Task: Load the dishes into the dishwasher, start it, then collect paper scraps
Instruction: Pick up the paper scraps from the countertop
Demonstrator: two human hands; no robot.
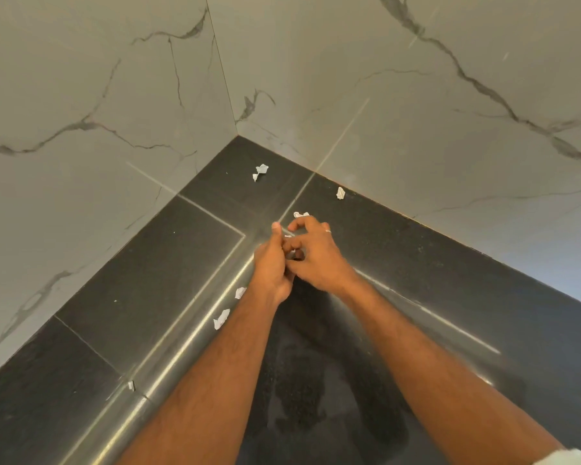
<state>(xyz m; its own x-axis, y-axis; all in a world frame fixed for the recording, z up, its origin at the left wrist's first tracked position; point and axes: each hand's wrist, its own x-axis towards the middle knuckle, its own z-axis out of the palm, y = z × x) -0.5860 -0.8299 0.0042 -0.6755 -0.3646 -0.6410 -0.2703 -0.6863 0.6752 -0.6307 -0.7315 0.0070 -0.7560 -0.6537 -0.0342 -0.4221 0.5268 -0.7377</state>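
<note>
Hands meet mid-frame over the dark floor [168, 263]: left hand [271, 263] curled around small paper bits, right hand [316, 253] curled, pinching beside it. Paper scraps [260, 172] lie at twelve, one and seven o'clock.

Small crumpled white paper scraps [260, 171] are scattered across the dark floor in the corner, well apart from one another.

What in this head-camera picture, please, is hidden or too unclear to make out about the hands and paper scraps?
- Head view: what the left hand holds, hidden by its curled fingers.
- Scrap beyond the right hand, partly covered by fingers.
- Dishwasher and dishes: outside the frame.
- Small scrap: too small to judge its shape.
</note>
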